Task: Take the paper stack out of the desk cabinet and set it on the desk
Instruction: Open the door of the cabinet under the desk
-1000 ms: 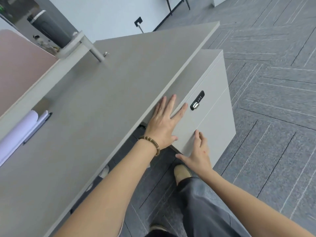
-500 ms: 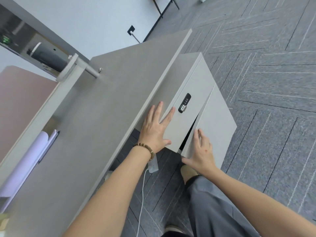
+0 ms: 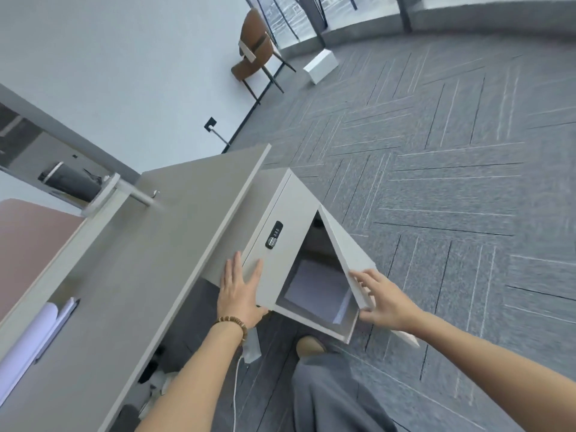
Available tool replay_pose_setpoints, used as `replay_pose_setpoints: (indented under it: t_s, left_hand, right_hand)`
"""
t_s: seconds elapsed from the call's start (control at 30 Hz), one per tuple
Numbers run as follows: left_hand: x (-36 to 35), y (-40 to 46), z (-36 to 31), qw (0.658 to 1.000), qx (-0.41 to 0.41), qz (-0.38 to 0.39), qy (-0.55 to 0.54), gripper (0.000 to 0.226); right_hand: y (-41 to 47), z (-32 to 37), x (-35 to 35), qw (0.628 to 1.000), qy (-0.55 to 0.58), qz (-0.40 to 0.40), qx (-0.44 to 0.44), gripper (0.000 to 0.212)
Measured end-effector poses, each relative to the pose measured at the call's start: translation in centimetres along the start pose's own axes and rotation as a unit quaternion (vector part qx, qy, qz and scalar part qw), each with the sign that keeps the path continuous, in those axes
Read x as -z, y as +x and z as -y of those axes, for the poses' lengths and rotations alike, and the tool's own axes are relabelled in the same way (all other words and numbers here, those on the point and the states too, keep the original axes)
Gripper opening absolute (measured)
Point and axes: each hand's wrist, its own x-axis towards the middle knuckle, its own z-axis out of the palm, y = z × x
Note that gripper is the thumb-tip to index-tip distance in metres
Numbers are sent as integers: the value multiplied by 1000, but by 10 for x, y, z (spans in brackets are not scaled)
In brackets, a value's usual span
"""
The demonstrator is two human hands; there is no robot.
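Possibly the door [image 3: 346, 254] swings shut over the paper stack [image 3: 314, 282], as the right hand [image 3: 383, 304] merely pushes its edge with straight fingers, the left hand [image 3: 240, 291] flat on the cabinet [image 3: 280, 219].

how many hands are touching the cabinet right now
2. The left hand lies flat on the cabinet front near the lock; the right hand touches the edge of the open door.

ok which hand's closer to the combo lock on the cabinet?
Left. The left hand lies flat on the cabinet front, fingertips just short of the combo lock; the right hand touches the open door at its edge, across the opening.
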Motion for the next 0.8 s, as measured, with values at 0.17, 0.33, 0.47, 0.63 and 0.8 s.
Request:
replay_pose_setpoints:
  t_s: [0.17,0.33,0.47,0.63,0.8]
  left_hand:
    - [10,-4,-5,999,11,22,-29,117]
    - [15,-3,-14,999,28,27,-28,120]
    - [11,-2,-17,999,32,13,-17,122]
    - [3,0,-20,999,44,-6,-12,121]
    - [-3,3,-19,999,45,-13,-16,120]
  right_hand:
    - [-11,-31,69,996,55,-53,-45,61]
    - [7,-43,125,993,-28,-66,-89,46]
    - [30,-39,139,967,-230,-55,-90,59]
    - [62,-26,137,906,-394,-11,-156,105]
    - [83,-24,145,895,-406,1,-187,109]
